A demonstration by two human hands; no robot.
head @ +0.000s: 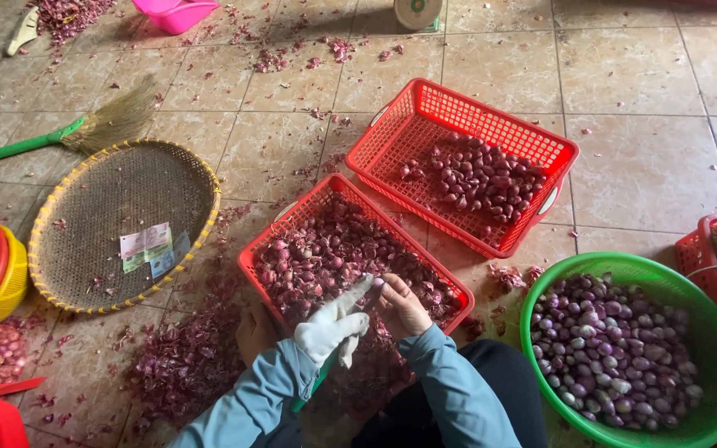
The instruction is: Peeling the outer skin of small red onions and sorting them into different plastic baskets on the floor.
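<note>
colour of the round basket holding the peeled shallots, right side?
Green. The round basket of peeled shallots shows clearly at lower right in the head view.

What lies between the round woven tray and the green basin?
In the head view, a red basket of unpeeled shallots, with both hands over its near end.

Our left hand (335, 325), in a white glove, points one finger toward our bare right hand (402, 305). Both forearms wear blue sleeves, and the right fingers curl inward.

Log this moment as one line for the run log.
left hand: gloved, on shallot | right hand: bare, on same shallot | below: near red basket of shallots | right: green basket
</note>
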